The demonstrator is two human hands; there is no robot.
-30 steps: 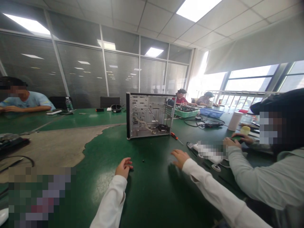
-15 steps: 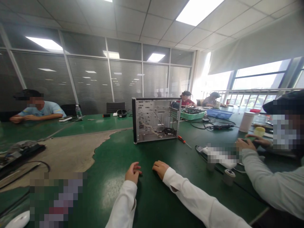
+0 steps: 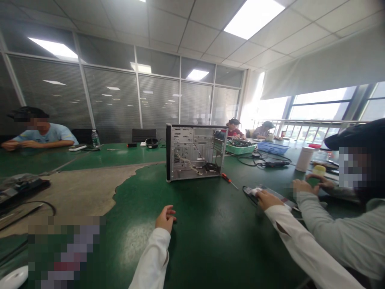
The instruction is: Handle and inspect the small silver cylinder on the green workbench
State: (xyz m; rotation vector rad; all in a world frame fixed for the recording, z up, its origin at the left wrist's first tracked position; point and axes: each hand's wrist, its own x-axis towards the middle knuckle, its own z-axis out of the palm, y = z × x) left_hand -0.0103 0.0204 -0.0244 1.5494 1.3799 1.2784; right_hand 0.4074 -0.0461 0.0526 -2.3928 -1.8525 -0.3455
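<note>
My left hand (image 3: 166, 219) rests on the green table with its fingers loosely curved and apart, holding nothing. Over on the right, my right hand (image 3: 268, 199) reaches across a long white item (image 3: 254, 190) with a dark cable at its end; fingers stretch forward over it, and whether they touch it I cannot tell. A computer case (image 3: 195, 152) stands upright ahead of both hands, its side uncovered, with loose wires inside. By its lower right corner lies a screwdriver (image 3: 227, 179) with an orange and black handle.
A person in grey sleeves (image 3: 319, 216) works close on my right, beside a pale cylindrical bottle (image 3: 304, 159). Green (image 3: 240, 149) and blue baskets (image 3: 272, 148) stand behind the case. Brown torn sheeting (image 3: 81, 192) covers the table's left, where dismantled parts (image 3: 24, 186) lie.
My right hand has moved from the table's middle rightward to the long white item. My left hand has stayed in about the same place. The view has shifted slightly.
</note>
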